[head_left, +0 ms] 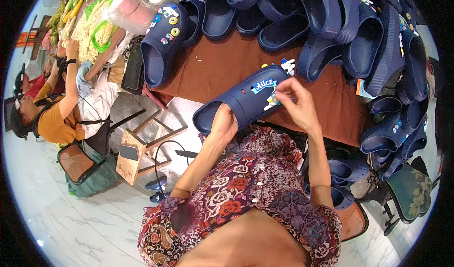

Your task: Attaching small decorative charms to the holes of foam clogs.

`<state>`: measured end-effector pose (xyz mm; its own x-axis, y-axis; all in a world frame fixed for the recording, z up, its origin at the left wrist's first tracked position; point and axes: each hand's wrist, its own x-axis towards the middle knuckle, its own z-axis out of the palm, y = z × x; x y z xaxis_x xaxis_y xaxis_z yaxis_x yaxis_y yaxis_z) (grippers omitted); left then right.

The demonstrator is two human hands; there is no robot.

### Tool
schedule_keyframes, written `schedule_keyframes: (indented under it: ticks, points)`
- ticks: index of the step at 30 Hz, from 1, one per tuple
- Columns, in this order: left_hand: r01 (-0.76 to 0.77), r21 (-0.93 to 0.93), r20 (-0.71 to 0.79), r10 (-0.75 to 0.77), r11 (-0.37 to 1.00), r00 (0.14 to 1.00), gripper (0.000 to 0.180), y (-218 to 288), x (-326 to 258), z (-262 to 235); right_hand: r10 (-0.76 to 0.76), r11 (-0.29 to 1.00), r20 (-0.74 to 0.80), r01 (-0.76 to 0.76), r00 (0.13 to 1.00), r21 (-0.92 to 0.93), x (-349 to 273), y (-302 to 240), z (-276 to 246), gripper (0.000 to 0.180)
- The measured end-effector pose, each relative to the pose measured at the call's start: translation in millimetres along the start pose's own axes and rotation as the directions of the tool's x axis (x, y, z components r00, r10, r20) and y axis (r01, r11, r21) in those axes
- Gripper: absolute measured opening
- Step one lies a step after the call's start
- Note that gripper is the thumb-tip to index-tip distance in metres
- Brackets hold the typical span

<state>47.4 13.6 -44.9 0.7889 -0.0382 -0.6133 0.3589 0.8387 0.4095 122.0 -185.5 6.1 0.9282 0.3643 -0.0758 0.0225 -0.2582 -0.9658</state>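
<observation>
A navy blue clog is held over my lap, its toe pointing to the upper right. My left hand reaches into the foot opening and grips the clog from its near side. A blue-and-white lettered charm sits on the upper, and a white figure charm stands at the toe. My right hand is closed in a pinch at a small white figure charm on the near side of the upper. Its fingertips partly cover that charm.
A brown cloth-covered table lies ahead, with many navy clogs piled along its far and right sides. One decorated clog stands at the left. A wooden stool is lower left. Another person sits at the left by pale produce.
</observation>
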Motion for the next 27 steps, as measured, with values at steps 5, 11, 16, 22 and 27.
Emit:
schedule_keyframes:
  ticks: [5, 11, 16, 22, 27]
  points:
    - [-0.048, 0.076, 0.114, 0.039, 0.996, 0.993, 0.044, 4, -7, 3, -0.038, 0.994, 0.171, 0.054, 0.985, -0.092, 17, -26, 25, 0.014]
    - [-0.020, 0.089, 0.299, -0.007, 0.996, 0.954, 0.063, 6, -4, -22, -0.155, 0.949, 0.211, 0.205, 0.965, -0.240, 28, -28, 32, 0.015]
    - [-0.038, 0.078, 0.297, 0.013, 0.996, 0.955, 0.055, 14, -15, 0, -0.121, 0.944, 0.210, 0.178, 0.970, -0.279, 30, -29, 33, 0.014]
    - [-0.043, 0.331, 0.128, 0.000, 0.943, 0.992, 0.032, 12, -9, -5, -0.133, 0.920, 0.185, 0.190, 0.974, -0.344, 32, -32, 35, 0.013]
    - [-0.105, 0.315, 0.061, 0.090, 0.943, 0.994, 0.027, 10, -15, 17, -0.140, 0.891, 0.202, 0.213, 0.969, -0.402, 34, -35, 37, 0.012]
